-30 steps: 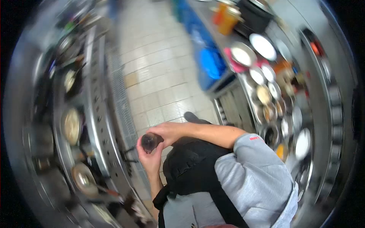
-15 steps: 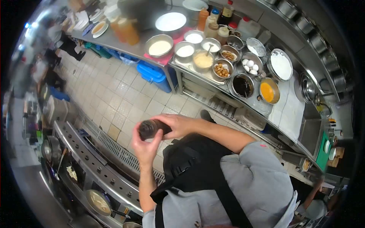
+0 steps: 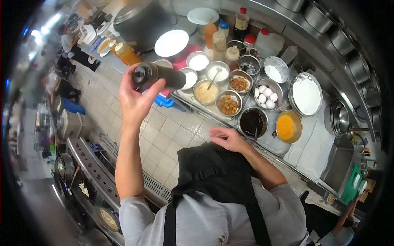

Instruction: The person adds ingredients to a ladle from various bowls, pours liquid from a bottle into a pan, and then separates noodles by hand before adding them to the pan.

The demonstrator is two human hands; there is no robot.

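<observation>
My left hand [image 3: 135, 100] is closed round a dark bottle [image 3: 170, 78], tilted so that its round cap faces toward me. It is held up over the counter's left part, in front of the small bowls. My right hand [image 3: 227, 139] holds nothing; its fingers are loosely bent and apart from the thumb, just above the black apron [image 3: 213, 164]. Nearest to that hand stand a bowl of dark sauce [image 3: 252, 121] with a spoon in it and a bowl of brown chunks [image 3: 227, 104].
On the steel counter are a bowl of eggs [image 3: 266, 96], a bowl of orange liquid [image 3: 286, 127], a bowl of white powder [image 3: 305, 94] and several squeeze bottles [image 3: 219, 45]. A stove [image 3: 92, 162] with pans stands at left. Other people [image 3: 74, 47] are farther back.
The bottle, held in both hands before, has risen toward the counter in my left hand alone. My right hand has let go and moved right.
</observation>
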